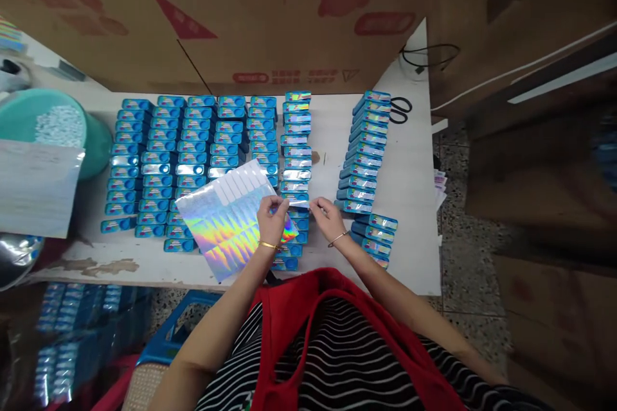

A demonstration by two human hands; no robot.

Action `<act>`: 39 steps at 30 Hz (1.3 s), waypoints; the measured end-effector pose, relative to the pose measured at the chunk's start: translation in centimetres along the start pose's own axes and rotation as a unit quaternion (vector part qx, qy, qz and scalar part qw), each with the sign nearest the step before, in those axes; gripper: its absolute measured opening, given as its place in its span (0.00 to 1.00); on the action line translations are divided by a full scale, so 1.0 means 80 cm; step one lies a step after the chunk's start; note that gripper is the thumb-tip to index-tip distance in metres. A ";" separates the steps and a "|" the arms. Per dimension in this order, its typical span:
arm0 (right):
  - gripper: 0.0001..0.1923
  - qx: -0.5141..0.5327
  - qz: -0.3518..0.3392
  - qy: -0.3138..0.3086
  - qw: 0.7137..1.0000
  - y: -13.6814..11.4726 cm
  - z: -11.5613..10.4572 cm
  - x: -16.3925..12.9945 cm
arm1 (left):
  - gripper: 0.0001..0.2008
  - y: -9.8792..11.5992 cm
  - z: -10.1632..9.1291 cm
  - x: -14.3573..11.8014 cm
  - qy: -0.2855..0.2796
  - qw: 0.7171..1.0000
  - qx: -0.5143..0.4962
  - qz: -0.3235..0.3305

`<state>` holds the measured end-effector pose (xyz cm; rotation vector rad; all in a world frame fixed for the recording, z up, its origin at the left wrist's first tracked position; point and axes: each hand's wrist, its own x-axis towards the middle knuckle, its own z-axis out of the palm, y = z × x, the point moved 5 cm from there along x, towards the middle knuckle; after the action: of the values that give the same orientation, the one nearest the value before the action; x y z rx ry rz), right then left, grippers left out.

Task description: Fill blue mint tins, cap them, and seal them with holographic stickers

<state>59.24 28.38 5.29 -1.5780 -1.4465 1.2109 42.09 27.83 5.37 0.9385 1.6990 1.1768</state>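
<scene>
A narrow, shiny sticker strip [299, 203] is stretched between my two hands. My left hand [272, 223] pinches its left end. At the other end, the fingertips of my right hand [328, 218] are closed on it. Under my left hand lies a silvery rainbow sticker sheet [226, 231], tilted over the boxes; whether that hand also grips it, I cannot tell. Several blanked-out slots show along its upper edge. Directly beneath the strip runs a column of small blue boxes [295, 153], several with shiny strips on their upward faces.
More columns of blue boxes [161, 160] fill the table's left half. A separate row of boxes [364, 154] stands to the right, near black-handled scissors [400, 110]. A large cardboard carton [270, 32] blocks the back. A green basin [99, 141] holds white pieces at far left.
</scene>
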 end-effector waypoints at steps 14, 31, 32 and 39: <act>0.13 -0.215 -0.003 -0.017 0.977 0.054 0.000 0.030 | 0.04 -0.001 0.036 0.006 0.007 0.917 0.391 0.071; 0.23 -0.252 -0.074 0.026 0.964 0.031 0.015 0.019 | 0.09 0.012 -0.021 0.038 -0.029 0.926 0.358 0.116; 0.24 -0.257 -0.102 0.016 0.961 0.011 0.025 0.029 | 0.10 0.015 -0.048 0.051 -0.010 0.923 0.359 0.136; 0.23 -0.334 -0.225 -0.229 0.886 -0.107 0.196 0.087 | 0.15 -0.001 -0.204 0.142 0.040 0.839 0.530 0.113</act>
<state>41.22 34.89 6.41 -1.2517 -2.5824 0.8696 22.84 32.85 6.09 1.7881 2.3788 0.2910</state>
